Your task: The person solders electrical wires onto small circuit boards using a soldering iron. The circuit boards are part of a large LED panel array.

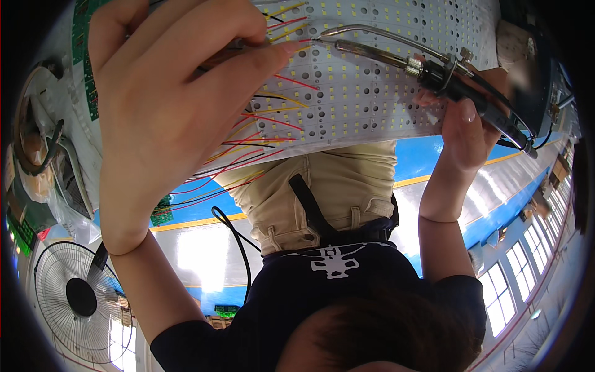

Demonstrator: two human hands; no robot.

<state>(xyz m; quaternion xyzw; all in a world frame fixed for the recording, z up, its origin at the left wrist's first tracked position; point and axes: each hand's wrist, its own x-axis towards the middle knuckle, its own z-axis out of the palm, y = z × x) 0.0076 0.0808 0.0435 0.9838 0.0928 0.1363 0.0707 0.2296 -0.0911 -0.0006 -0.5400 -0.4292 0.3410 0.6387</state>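
My left hand [164,93] is closed in a pinch on a thin red wire [304,41] over a white LED panel [350,105]. In my right hand [468,127] is a soldering iron [375,54] with a black handle and a curved metal solder-feed tube [393,36] clamped along it. The iron's tip and the tube's end meet right by the bare end of the red wire, close to the panel's surface. More loose wires, red, yellow and black [276,118], fan out beneath my left hand. Part of the bundle is hidden by that hand.
Green circuit boards [82,62] lie along the panel's left side. Plastic bags [71,217] and a cable clutter the left edge. A standing fan [80,296] is at lower left. A dark boxy device [536,68] stands on the right, beside the iron's cable [545,137].
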